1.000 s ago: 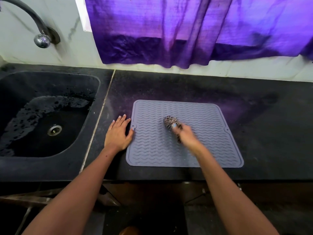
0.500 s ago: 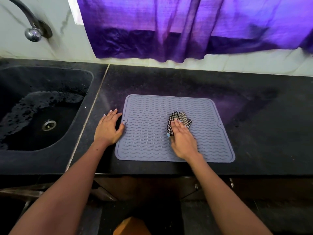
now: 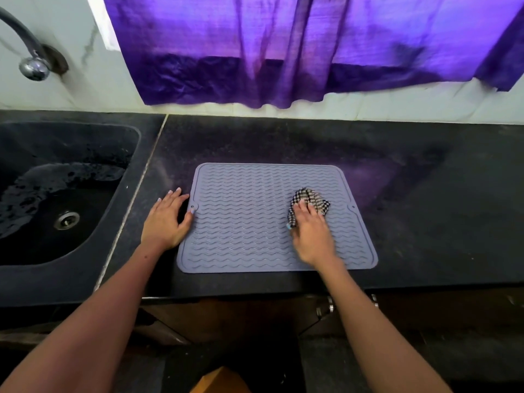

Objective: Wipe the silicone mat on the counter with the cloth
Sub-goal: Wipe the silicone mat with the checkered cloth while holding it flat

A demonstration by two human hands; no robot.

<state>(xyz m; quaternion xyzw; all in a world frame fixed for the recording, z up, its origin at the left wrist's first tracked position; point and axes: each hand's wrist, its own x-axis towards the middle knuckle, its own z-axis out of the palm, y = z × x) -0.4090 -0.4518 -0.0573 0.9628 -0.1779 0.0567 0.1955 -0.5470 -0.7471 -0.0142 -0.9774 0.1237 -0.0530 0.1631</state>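
So the silicone mat [image 3: 255, 217] is a pale grey-lavender square-ish thing with rounded corners, a raised rim, and rows of wavy ridges running side to side across it. There's a little tab with a hole on its 9 o'clock edge and another at 3 o'clock. It lies flat on the black speckled desk [image 3: 425, 222], its near edge close to the desk's front lip, roughly dead centre of the view.

The cloth [image 3: 310, 201] is a small black-and-white checked rag, all bunched up, sitting on the mat toward its 3 o'clock side. The right hand [image 3: 313, 236] is on top of it, fingers fairly straight and pressing the rag down onto the ridges, so the grip is flat and spread rather than pinching.

The left hand [image 3: 167, 222] lies palm-down on the desk at the mat's 9 o'clock edge, fingers stretched out, thumb touching the rim by the tab.

At 9 o'clock of all that is a dark wet sink [image 3: 34, 251] with a tap [image 3: 31, 63] above, and a purple curtain [image 3: 283, 52] hangs at 12 o'clock.
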